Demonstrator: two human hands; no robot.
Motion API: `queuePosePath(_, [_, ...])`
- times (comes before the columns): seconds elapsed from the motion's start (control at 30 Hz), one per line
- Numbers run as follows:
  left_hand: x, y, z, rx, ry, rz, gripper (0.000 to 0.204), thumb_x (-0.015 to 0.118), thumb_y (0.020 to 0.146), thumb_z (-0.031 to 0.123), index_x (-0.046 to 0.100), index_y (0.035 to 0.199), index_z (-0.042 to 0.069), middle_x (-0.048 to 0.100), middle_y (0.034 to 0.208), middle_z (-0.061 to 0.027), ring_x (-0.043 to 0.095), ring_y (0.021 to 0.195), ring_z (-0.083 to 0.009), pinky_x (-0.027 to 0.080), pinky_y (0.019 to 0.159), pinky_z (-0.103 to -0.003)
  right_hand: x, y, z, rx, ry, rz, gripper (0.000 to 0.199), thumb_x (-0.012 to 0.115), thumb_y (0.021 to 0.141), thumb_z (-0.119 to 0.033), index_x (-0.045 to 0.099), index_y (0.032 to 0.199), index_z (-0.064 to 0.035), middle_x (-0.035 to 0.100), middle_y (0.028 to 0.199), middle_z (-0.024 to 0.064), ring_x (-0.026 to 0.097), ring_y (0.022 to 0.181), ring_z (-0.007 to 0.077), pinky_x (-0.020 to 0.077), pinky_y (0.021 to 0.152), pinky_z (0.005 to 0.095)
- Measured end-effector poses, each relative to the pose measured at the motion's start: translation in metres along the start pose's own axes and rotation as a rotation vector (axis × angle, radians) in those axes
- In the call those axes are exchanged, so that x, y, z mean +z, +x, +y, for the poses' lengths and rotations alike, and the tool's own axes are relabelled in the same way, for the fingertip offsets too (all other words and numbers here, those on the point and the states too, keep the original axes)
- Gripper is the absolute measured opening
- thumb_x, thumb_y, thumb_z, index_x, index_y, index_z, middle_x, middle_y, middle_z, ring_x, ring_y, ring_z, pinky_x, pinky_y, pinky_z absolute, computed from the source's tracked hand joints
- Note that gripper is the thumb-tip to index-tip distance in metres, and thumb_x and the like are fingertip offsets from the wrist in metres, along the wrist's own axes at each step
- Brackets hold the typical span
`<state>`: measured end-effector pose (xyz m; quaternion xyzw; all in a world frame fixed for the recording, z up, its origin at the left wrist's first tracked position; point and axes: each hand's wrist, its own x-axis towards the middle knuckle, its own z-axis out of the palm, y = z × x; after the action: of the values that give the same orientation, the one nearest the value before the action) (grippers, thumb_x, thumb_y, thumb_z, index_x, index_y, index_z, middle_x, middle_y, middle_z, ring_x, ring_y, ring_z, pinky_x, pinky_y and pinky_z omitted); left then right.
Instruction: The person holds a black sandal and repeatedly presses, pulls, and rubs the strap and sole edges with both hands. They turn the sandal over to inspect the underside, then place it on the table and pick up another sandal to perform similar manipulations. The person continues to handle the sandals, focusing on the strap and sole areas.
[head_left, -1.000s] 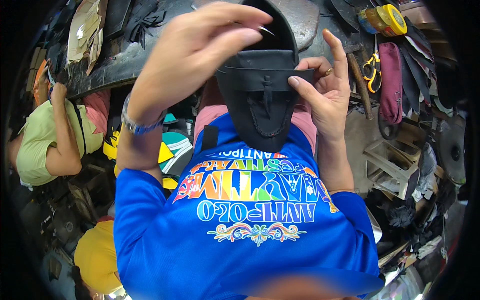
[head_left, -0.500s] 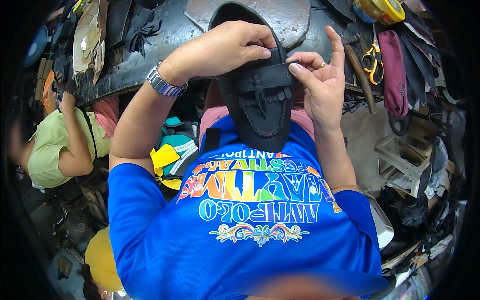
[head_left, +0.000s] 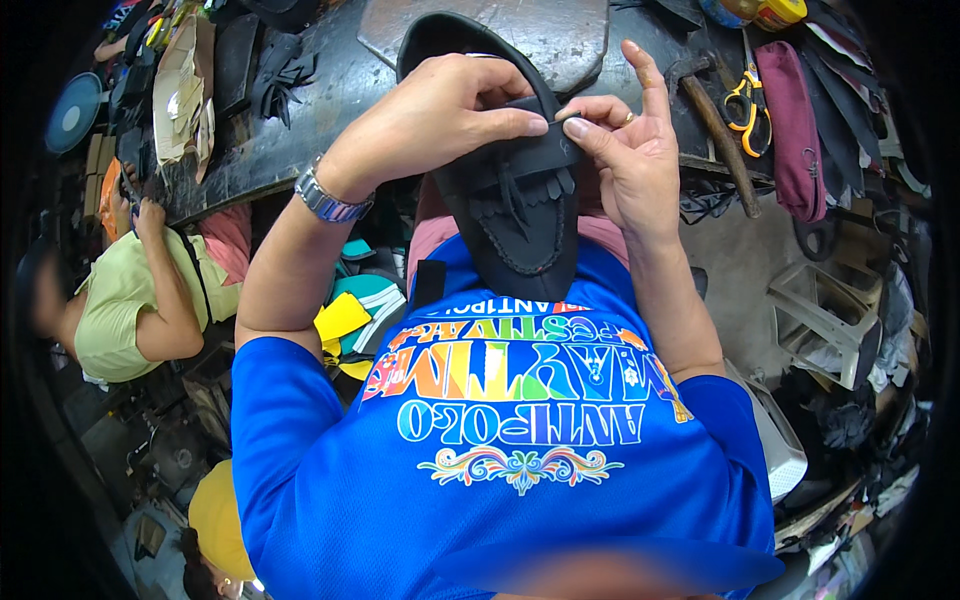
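Observation:
A black loafer [head_left: 519,262] with a fringe, tassels and a stitched toe rests against my lap, its toe toward me and its heel leaning on the bench edge. My left hand [head_left: 445,112] reaches over the shoe's opening. Its thumb presses the upper edge of the strap, and its other fingers are partly hidden inside the opening. My right hand [head_left: 635,165] pinches the right end of that strap between thumb and forefinger, with another finger raised. Both thumbs are close together. A metal watch sits on my left wrist.
On the dark bench [head_left: 310,140] lie a stone slab [head_left: 490,35], a hammer [head_left: 722,140], yellow-handled scissors [head_left: 748,110] and a maroon pouch [head_left: 790,130]. A grey stool [head_left: 825,325] stands at right. Two people [head_left: 150,300] are at left, one in a yellow cap [head_left: 215,520].
My left thumb has slid right along the strap, nearer my right thumb. My right hand has shifted slightly left, and the shoe's heel has tipped a little left.

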<state>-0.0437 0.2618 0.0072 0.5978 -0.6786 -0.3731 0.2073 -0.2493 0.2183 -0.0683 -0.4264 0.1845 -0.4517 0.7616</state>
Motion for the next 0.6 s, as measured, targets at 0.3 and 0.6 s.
queuePosePath(0.3, [0.009,-0.010,0.003,0.105,-0.057,0.050,0.023,0.072,0.091,0.017,0.066,0.100,-0.003,0.067,0.090,-0.0083,0.061,0.084,-0.0115,0.050,0.078,-0.027,-0.002,-0.006,-0.002,-0.063,0.003,-0.002,0.081,0.064,0.088,0.008,0.020,0.154,-0.0101,0.062,0.116,0.0187,0.066,0.098,0.0179,0.0551,0.088,0.0288])
queuePosePath(0.6, [0.003,-0.046,0.016,0.221,-0.199,0.210,0.014,0.076,0.084,0.007,0.069,0.093,-0.001,0.070,0.095,-0.0092,0.067,0.090,-0.0178,0.051,0.081,-0.028,0.000,0.007,-0.021,0.293,0.295,-0.072,0.090,0.068,0.087,0.001,0.013,0.157,-0.0125,0.061,0.120,0.0141,0.060,0.113,0.0196,0.0519,0.094,0.0350])
